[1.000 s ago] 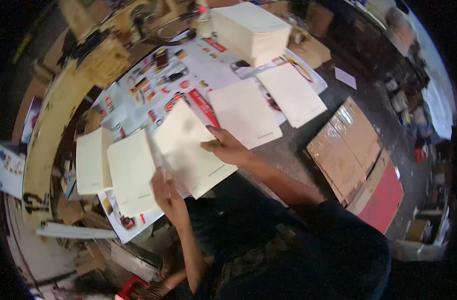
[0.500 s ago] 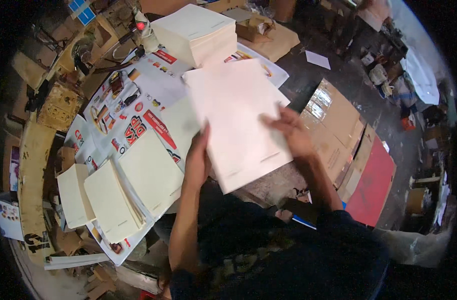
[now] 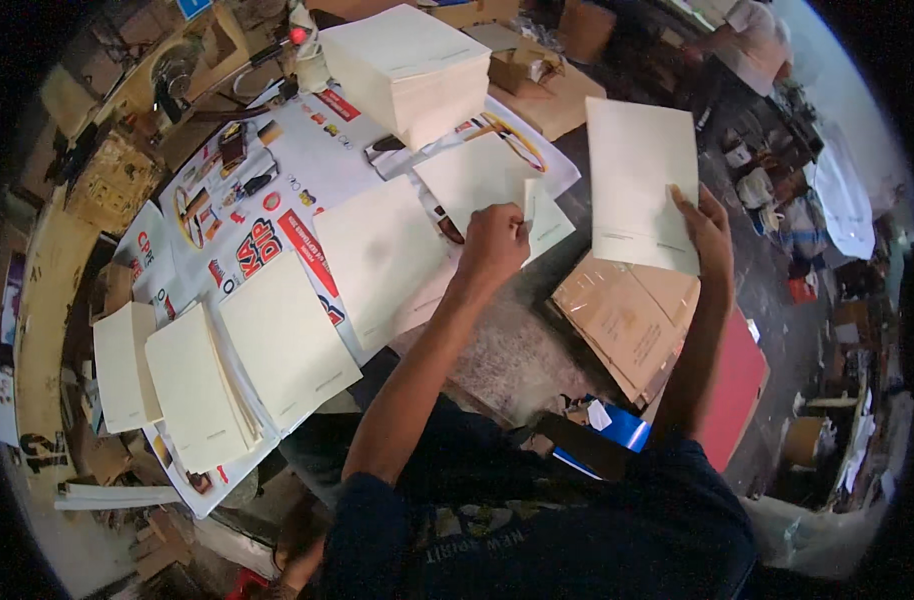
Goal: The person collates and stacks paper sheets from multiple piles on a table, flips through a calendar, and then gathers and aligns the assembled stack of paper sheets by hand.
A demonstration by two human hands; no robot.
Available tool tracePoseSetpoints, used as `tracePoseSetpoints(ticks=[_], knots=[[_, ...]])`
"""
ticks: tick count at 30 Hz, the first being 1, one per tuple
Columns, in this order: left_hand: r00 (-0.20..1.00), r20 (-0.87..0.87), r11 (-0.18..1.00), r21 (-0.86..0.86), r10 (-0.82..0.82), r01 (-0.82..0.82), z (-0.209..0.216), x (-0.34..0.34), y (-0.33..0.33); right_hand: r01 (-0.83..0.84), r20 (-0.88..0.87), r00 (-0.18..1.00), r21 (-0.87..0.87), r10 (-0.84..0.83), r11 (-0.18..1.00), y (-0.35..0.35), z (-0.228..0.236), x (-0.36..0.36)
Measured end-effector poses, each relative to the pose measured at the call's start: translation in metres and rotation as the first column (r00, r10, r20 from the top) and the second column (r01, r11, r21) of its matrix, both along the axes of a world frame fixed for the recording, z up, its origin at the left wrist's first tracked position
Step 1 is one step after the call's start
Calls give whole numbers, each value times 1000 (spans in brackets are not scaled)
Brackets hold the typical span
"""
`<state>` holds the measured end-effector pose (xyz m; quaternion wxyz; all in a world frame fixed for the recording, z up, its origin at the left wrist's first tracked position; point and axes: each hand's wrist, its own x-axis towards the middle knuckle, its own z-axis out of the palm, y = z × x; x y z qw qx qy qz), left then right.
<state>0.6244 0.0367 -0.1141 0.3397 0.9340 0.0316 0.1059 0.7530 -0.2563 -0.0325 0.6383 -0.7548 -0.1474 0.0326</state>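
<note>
My right hand (image 3: 710, 228) grips a cream paper sheet (image 3: 639, 175) by its right edge, holding it up over the cardboard; whether it is one sheet or a few, I cannot tell. My left hand (image 3: 493, 245) is closed, its fingertips pinched at the upturned edge of another pale sheet (image 3: 475, 178) lying on the table. Beside that, to the left, lies a further sheet (image 3: 382, 250). Three cream paper piles (image 3: 289, 335) rest at the table's near left, the middle one loosely fanned. At the back stands a tall block of paper (image 3: 402, 60).
A printed poster sheet (image 3: 227, 215) covers the table. Flattened brown cardboard (image 3: 627, 325) and a red board (image 3: 732, 390) lie to the right. A blue item (image 3: 622, 430) is close to my body. Another person (image 3: 752, 45) is at the far right.
My hands have moved apart. The right hand has carried a sheet up and to the right, while the left has shifted right over the table. Two sheets now lie spread below the block.
</note>
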Motion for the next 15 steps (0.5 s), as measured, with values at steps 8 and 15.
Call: tracePoseSetpoints(ticks=[8,15], knots=[[968,26,961,119,248,-250,35,-128,30,-255,-92,966,-186,242,949,101,-119,58],[970,114,960,-207,214,-187,2,-155,79,-346,-358,873,26,332,938,167,-70,-5]])
